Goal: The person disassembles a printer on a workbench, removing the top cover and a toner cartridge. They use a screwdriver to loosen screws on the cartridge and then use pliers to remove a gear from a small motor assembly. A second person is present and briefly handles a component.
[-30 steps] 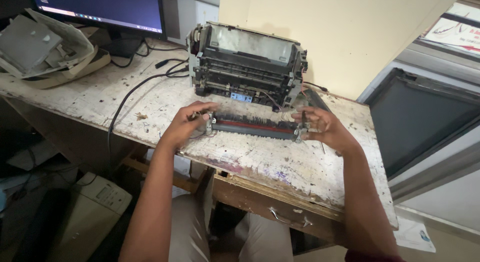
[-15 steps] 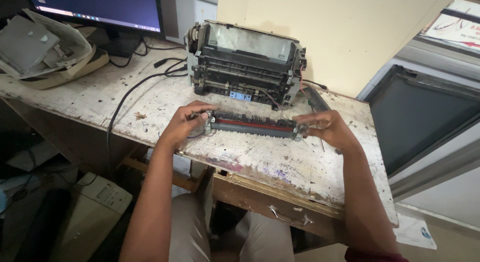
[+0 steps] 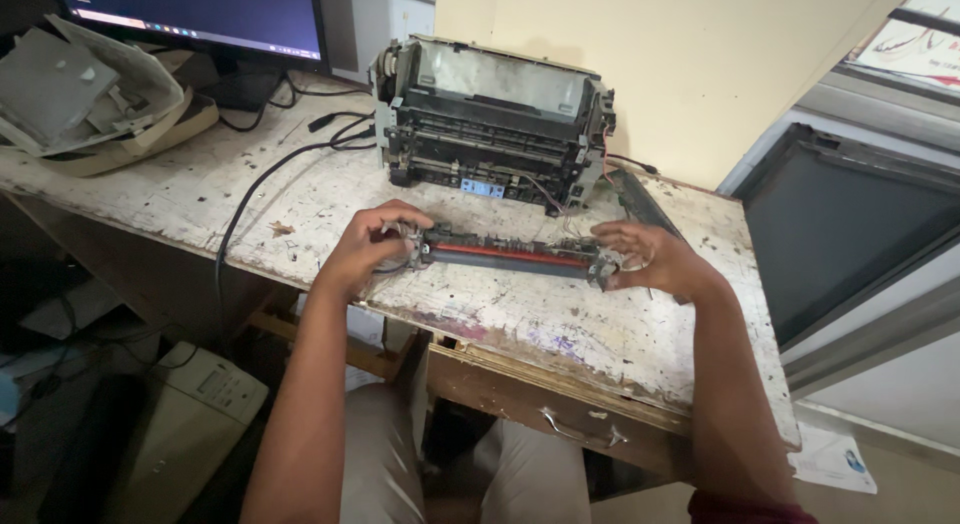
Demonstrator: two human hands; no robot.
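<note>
Roller unit (image 3: 508, 256) now nearer desk edge, ends hidden in clasping left hand (image 3: 368, 246), right hand (image 3: 650, 259).

Two bare arms, no sleeves down to the hands: left hand (image 3: 365, 246), right hand (image 3: 650, 259). No rings, no watch. Bit of dark red sleeve (image 3: 750, 509) high up on the right arm. Light grey trousers (image 3: 385, 464) on both legs.
</note>
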